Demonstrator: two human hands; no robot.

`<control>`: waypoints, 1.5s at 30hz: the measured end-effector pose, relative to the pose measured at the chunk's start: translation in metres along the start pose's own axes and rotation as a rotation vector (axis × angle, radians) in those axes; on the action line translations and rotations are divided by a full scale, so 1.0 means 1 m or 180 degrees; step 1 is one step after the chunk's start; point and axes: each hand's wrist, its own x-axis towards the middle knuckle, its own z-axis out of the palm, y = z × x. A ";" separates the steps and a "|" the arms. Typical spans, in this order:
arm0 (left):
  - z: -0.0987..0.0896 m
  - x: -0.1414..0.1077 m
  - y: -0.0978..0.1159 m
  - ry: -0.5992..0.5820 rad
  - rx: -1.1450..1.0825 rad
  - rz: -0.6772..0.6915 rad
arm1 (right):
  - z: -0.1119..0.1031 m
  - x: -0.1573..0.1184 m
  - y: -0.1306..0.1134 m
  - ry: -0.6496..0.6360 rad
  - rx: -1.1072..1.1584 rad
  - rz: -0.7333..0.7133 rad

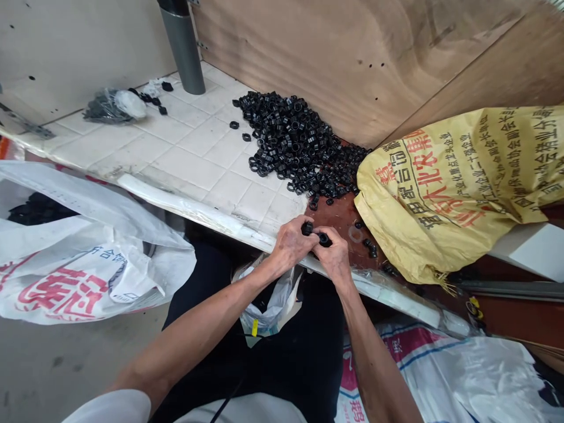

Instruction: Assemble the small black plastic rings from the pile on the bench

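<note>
Both hands meet just over the front edge of the tiled table. My left hand (pixel 291 242) is closed on a small black plastic nut (pixel 307 228), which shows between the thumb and fingers. Beside it, touching, my right hand (pixel 333 254) pinches another black plastic piece (pixel 325 239) with a round opening facing up; its exact kind is hard to make out. Behind the hands a large pile of black plastic nuts (pixel 293 132) spreads over the tiles and onto a brown board. Several dark fittings (pixel 369 248) lie right of my right hand.
A yellow woven sack (pixel 440 200) lies at the right. White sacks (pixel 57 264) stand at the left and lower right (pixel 462 376). An open bag (pixel 275 299) sits between the knees. A grey pipe (pixel 187 56) rises from the table, near a clear bag of parts (pixel 108 107).
</note>
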 end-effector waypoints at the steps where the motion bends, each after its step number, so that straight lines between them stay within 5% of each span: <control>1: -0.001 -0.010 0.003 0.0083 -0.0155 -0.0045 | -0.002 -0.006 -0.007 0.0032 0.0084 -0.0003; 6: -0.010 -0.075 -0.006 0.0580 -0.0876 -0.0165 | 0.006 -0.051 -0.037 0.0083 0.0361 -0.0245; 11: -0.010 -0.125 -0.066 0.0755 -0.0901 -0.0521 | 0.048 -0.108 -0.013 -0.0192 0.0497 -0.0723; 14: -0.001 -0.131 -0.112 0.0690 -0.1076 -0.0957 | 0.076 -0.127 0.019 -0.0469 0.0525 -0.0673; 18: 0.013 -0.117 -0.164 0.0335 -0.0616 -0.1418 | 0.108 -0.131 0.058 -0.0989 -0.0019 0.0389; 23: 0.021 -0.102 -0.189 0.0045 -0.0246 -0.1643 | 0.117 -0.127 0.071 -0.1097 -0.0377 0.0771; 27: 0.020 -0.104 -0.190 -0.0254 0.0001 -0.1584 | 0.079 -0.132 0.040 -0.0904 -0.0154 0.0468; 30: 0.020 -0.110 -0.190 -0.0436 0.0482 -0.1486 | 0.020 -0.130 0.021 0.0198 -0.0167 -0.0001; 33: 0.019 -0.118 -0.183 -0.0585 0.0609 -0.1271 | -0.046 -0.121 0.035 0.1524 -0.1263 -0.0018; 36: 0.008 -0.124 -0.156 -0.0974 0.0293 -0.0886 | -0.092 -0.108 0.075 0.1758 -0.2296 0.0571; 40: -0.025 -0.122 -0.095 -0.1156 0.0359 0.0198 | -0.097 -0.082 0.117 0.1314 -0.2446 0.0761; 42: -0.044 -0.110 -0.066 -0.1258 0.0383 0.0513 | -0.082 -0.064 0.125 0.1182 -0.2369 0.0549; 45: -0.066 -0.075 -0.041 -0.0926 0.0586 0.0748 | -0.054 -0.029 0.126 0.1110 -0.2322 0.0278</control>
